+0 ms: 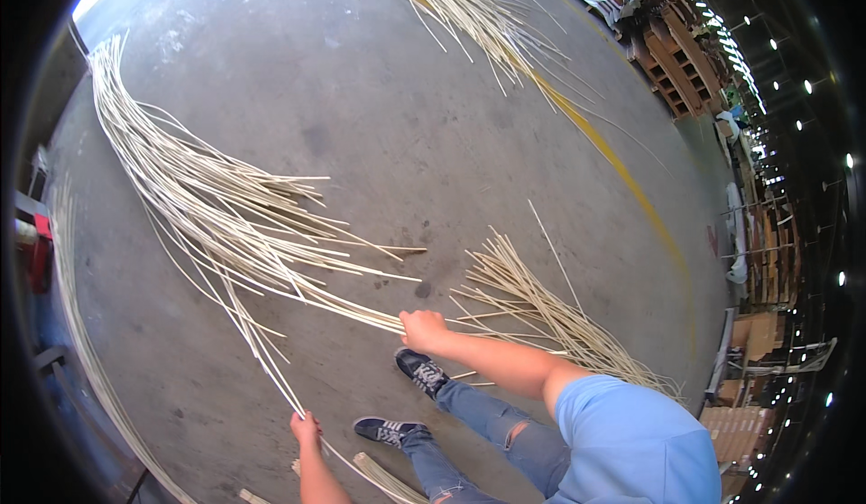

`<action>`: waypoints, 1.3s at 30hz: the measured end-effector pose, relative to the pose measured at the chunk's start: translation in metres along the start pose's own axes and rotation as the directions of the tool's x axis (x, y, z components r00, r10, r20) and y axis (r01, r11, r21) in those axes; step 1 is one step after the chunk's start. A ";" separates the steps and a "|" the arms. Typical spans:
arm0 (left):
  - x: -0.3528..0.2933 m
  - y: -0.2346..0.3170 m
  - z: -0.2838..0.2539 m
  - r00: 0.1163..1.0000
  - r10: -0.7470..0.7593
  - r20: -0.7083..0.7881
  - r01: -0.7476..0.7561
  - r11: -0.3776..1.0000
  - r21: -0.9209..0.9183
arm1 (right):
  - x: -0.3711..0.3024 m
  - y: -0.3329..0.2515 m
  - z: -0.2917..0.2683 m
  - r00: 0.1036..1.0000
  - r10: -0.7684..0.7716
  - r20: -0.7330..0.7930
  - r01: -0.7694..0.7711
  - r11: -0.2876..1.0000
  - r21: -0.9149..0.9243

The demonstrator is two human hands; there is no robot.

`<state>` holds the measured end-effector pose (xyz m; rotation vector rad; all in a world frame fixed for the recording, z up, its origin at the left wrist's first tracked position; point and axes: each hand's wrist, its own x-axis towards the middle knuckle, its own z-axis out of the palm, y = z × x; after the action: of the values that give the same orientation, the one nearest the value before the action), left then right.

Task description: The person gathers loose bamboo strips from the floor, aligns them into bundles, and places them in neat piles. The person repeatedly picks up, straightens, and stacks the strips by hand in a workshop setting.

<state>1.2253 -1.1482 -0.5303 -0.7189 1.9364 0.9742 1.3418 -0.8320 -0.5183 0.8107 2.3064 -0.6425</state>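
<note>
A long spread of thin, pale rattan canes (194, 202) lies on the concrete floor to the left, its near ends fanning toward me. My right hand (422, 331), arm stretched out, is closed round the ends of a few of these canes. Lower and further left, my left hand (307, 429) is closed on a smaller group of canes, which runs up into the same spread. Both groups slope away from my hands toward the pile. The fingers are partly hidden by the backs of my hands.
A second pile of canes (559, 323) lies right of my feet, another (451, 3) at the far side across a yellow floor line (622, 166). More canes (388, 481) lie by my left foot and along the left edge. Brown wooden pallets (677, 62) and cartons (738, 427) stand at right.
</note>
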 end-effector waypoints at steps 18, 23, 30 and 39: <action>-0.269 0.103 -0.062 0.846 -0.226 0.483 -0.084 0.838 0.540 | -0.209 0.104 -0.140 0.842 0.264 0.470 -0.345 0.934 0.092; -0.263 0.173 -0.110 0.853 -0.169 0.494 -0.146 0.831 0.537 | -0.199 0.096 -0.247 0.692 0.554 0.463 -0.719 0.585 0.376; -0.201 0.375 -0.211 0.979 0.023 0.205 -0.108 0.902 0.417 | -0.192 0.034 -0.316 0.603 0.479 0.638 -0.795 0.426 0.432; -0.164 0.725 -0.170 0.815 0.568 0.116 -0.554 0.821 -0.137 | -0.004 -0.010 -0.432 0.653 0.417 0.633 -0.755 0.427 0.498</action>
<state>0.6799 -0.8831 -0.0673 -0.0932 2.0112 1.4432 1.1742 -0.5790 -0.2113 1.5966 1.1164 -1.2682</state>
